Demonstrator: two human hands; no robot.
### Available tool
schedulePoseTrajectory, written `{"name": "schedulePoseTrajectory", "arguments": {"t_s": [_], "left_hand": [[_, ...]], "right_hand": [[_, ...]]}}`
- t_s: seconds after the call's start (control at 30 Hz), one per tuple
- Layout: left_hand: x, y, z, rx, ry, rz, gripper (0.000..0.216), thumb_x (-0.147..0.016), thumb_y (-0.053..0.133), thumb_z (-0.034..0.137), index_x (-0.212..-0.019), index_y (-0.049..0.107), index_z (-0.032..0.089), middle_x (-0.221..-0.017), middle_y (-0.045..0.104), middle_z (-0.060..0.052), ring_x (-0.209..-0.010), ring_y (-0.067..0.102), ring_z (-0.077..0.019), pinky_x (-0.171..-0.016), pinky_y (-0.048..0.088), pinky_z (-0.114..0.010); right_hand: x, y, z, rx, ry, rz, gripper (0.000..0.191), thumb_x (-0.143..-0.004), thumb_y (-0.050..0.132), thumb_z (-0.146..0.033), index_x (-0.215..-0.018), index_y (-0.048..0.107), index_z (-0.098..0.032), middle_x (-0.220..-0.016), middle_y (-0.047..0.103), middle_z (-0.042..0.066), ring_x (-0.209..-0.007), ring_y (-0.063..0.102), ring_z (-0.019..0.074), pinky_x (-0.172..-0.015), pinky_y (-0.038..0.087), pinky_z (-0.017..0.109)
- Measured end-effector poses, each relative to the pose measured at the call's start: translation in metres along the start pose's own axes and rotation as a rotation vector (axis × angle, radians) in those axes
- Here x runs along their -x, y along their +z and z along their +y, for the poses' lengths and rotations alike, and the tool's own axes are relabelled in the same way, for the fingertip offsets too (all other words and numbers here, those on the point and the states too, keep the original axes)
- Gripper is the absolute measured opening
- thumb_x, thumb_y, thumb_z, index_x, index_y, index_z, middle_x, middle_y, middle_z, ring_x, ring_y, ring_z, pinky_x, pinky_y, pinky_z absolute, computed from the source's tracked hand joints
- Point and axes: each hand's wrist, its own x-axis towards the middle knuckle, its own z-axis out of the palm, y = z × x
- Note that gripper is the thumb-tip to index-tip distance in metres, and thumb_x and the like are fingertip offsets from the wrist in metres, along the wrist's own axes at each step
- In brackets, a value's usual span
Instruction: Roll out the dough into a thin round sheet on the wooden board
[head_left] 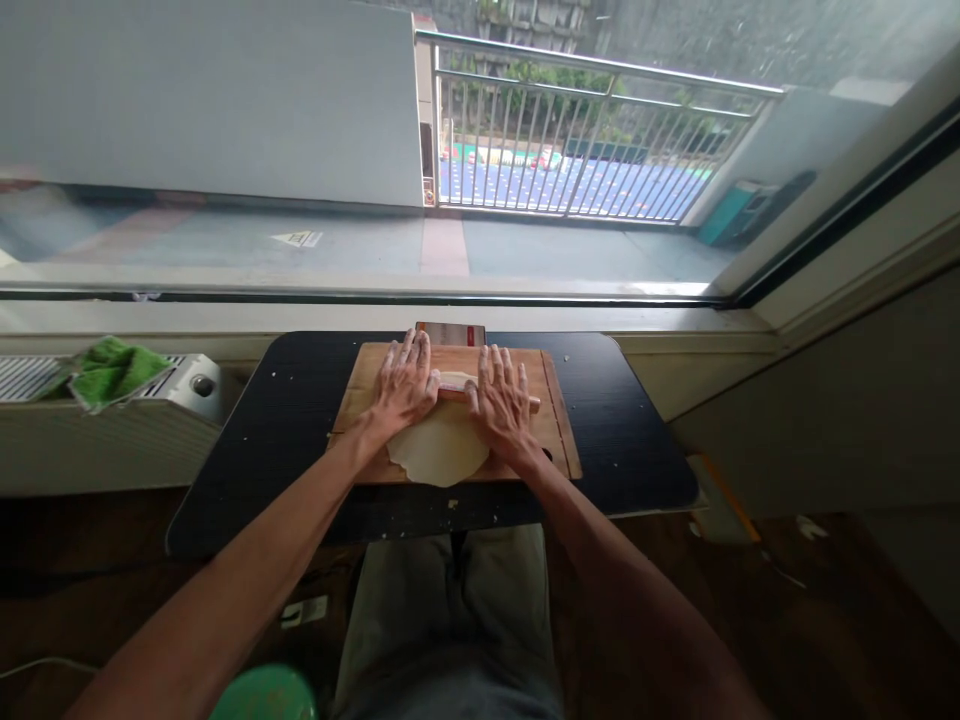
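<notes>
A thin, pale sheet of dough (439, 448) lies on a wooden cutting board (553, 420), its near edge reaching the board's front edge. Across the dough's far part lies a wooden rolling pin (455, 393), mostly covered by my hands. My left hand (406, 383) rests flat on the pin's left part, floury fingers stretched forward. On its right part lies my right hand (504, 395), also flat with its fingers spread. The pin's right tip sticks out beyond that hand. Both hands are open, palms down, with the thumbs toward each other.
The board sits on a small black table (637, 450) dotted with white crumbs. Behind the board is a flat box (457, 334), close to the window sill. A green cloth (118, 372) drapes over the radiator at left. A green round stool (266, 694) stands below.
</notes>
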Motion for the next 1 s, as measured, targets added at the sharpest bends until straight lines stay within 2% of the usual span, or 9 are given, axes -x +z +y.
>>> {"name": "schedulePoseTrajectory", "arguments": {"t_s": [0.17,0.3,0.37,0.43,0.57,0.63,0.77,0.9,1.0], "left_hand": [[-0.035,0.02,-0.016,0.028,0.001,-0.056,0.091,-0.108,0.039,0.044,-0.184,0.01,0.004,-0.192,0.018,-0.02,-0.181,0.011,-0.0355,-0.147,0.009,-0.06],[-0.056,0.021,-0.013,0.071,-0.037,-0.108,0.085,-0.111,0.037,0.047,-0.183,0.022,0.006,-0.192,0.021,-0.02,-0.181,0.01,-0.0358,-0.146,0.005,-0.062],[-0.056,0.016,-0.008,0.188,-0.067,-0.097,0.081,-0.111,0.04,0.048,-0.182,0.03,0.011,-0.191,0.027,-0.018,-0.18,0.016,-0.0356,-0.146,0.008,-0.063],[-0.052,0.01,-0.001,0.345,-0.12,-0.012,0.073,-0.112,0.05,0.05,-0.177,0.044,0.019,-0.187,0.039,-0.016,-0.176,0.029,-0.0365,-0.144,0.019,-0.062],[-0.042,-0.003,0.006,0.499,-0.235,0.161,0.05,-0.109,0.071,0.049,-0.153,0.067,0.024,-0.161,0.065,-0.015,-0.142,0.066,-0.0329,-0.12,0.057,-0.057],[-0.041,-0.012,0.003,0.525,-0.262,0.196,0.047,-0.107,0.076,0.047,-0.146,0.069,0.022,-0.15,0.069,-0.013,-0.128,0.072,-0.0286,-0.108,0.065,-0.053],[-0.036,-0.032,-0.012,0.614,-0.366,0.294,0.033,-0.113,0.056,0.039,-0.135,0.073,0.019,-0.13,0.077,-0.012,-0.114,0.076,-0.026,-0.101,0.066,-0.046],[-0.022,-0.047,-0.029,0.883,-0.663,0.453,0.032,-0.093,0.048,0.025,-0.113,0.072,0.017,-0.101,0.08,-0.009,-0.092,0.076,-0.0228,-0.09,0.065,-0.039],[-0.011,-0.047,-0.027,0.941,-0.663,0.247,0.026,-0.081,0.052,0.025,-0.1,0.069,0.019,-0.098,0.081,-0.009,-0.09,0.075,-0.0232,-0.086,0.063,-0.037]], "right_hand": [[-0.042,0.007,0.02,0.003,0.033,-0.122,0.076,-0.118,0.036,-0.038,-0.188,0.014,-0.02,-0.193,0.022,0.01,-0.181,0.014,0.0319,-0.146,0.002,0.062],[-0.066,0.008,0.033,-0.016,0.031,-0.184,0.073,-0.119,0.033,-0.041,-0.188,0.014,-0.027,-0.195,0.017,0.005,-0.181,0.009,0.0311,-0.145,0.004,0.065],[-0.07,0.005,0.036,-0.032,0.018,-0.188,0.071,-0.12,0.032,-0.043,-0.188,0.015,-0.029,-0.195,0.018,0.005,-0.181,0.007,0.0307,-0.145,0.007,0.066],[-0.068,-0.001,0.037,-0.037,-0.044,-0.192,0.07,-0.121,0.035,-0.045,-0.187,0.02,-0.029,-0.194,0.021,0.007,-0.181,0.009,0.0299,-0.145,0.008,0.065],[-0.052,-0.014,0.041,-0.042,-0.302,-0.179,0.052,-0.118,0.054,-0.053,-0.166,0.064,-0.033,-0.187,0.041,0.009,-0.178,0.023,0.0319,-0.145,0.016,0.064],[-0.042,-0.017,0.042,-0.043,-0.387,-0.134,0.04,-0.113,0.069,-0.052,-0.147,0.078,-0.032,-0.18,0.05,0.011,-0.174,0.032,0.0357,-0.143,0.023,0.067],[-0.029,-0.016,0.04,-0.046,-0.431,-0.032,0.028,-0.107,0.081,-0.037,-0.134,0.081,-0.027,-0.171,0.059,0.015,-0.169,0.039,0.038,-0.139,0.03,0.069],[-0.023,-0.03,0.039,-0.023,-0.409,-0.117,0.025,-0.111,0.075,-0.026,-0.136,0.076,-0.022,-0.147,0.075,0.015,-0.15,0.061,0.0335,-0.129,0.045,0.056],[-0.017,-0.053,0.048,0.016,-0.264,-0.208,0.026,-0.112,0.072,-0.03,-0.137,0.073,-0.024,-0.136,0.08,0.012,-0.125,0.074,0.0314,-0.108,0.057,0.045]]}}
